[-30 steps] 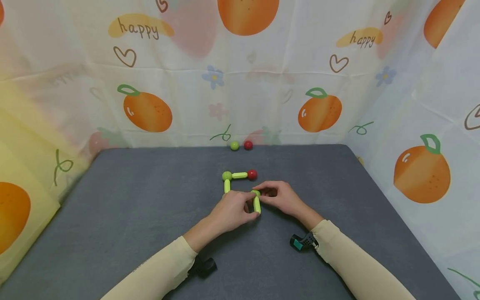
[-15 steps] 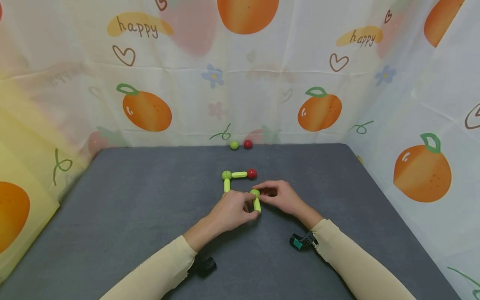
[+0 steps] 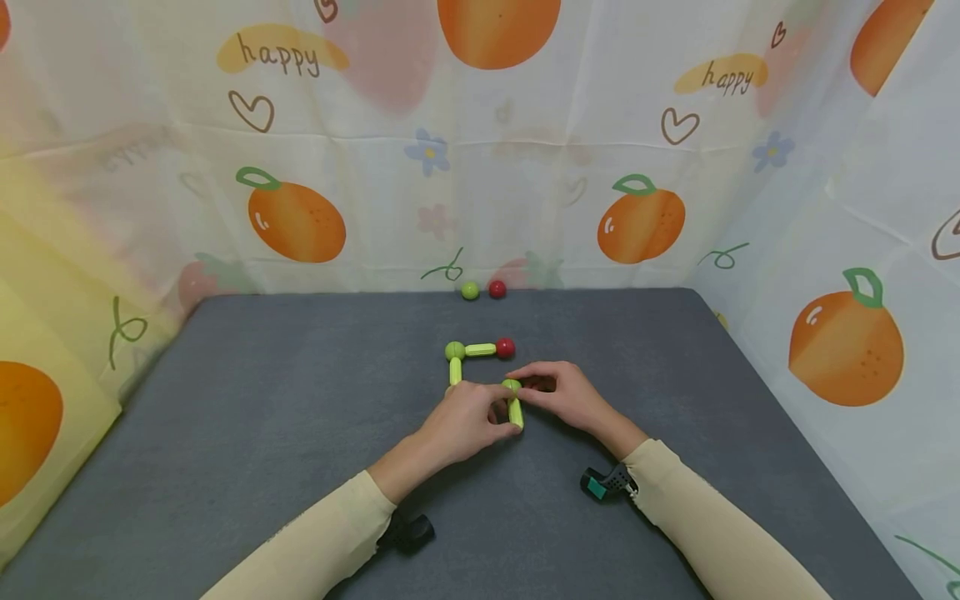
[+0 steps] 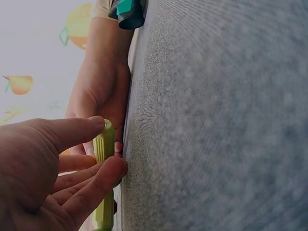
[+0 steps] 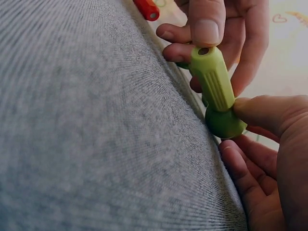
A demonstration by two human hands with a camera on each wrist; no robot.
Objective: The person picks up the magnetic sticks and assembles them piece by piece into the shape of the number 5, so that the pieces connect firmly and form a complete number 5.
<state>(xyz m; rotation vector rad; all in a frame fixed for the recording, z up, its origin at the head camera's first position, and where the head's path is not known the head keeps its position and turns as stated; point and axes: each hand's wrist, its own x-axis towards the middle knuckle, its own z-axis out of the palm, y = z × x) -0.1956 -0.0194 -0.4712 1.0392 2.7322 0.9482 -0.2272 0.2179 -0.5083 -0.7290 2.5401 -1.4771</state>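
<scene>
My left hand (image 3: 467, 421) pinches a light-green ribbed magnetic rod (image 5: 215, 79), its thumb on the rod's near end. A green ball (image 5: 225, 124) touches the rod's far end. From the right, my right hand (image 3: 562, 393) pinches that ball between thumb and fingers. Just beyond the hands, another green ball (image 3: 454, 351) joins two more light-green rods. One rod (image 3: 480, 350) runs right to a red ball (image 3: 506, 348). The other rod (image 3: 455, 370) points toward me, and its near end is hidden behind my left hand.
At the table's far edge sit a loose green ball (image 3: 470, 291) and a loose red ball (image 3: 497, 289). A red rod (image 5: 148, 8) shows in the right wrist view. A printed curtain (image 3: 517, 200) hangs behind the dark grey table (image 3: 300, 417).
</scene>
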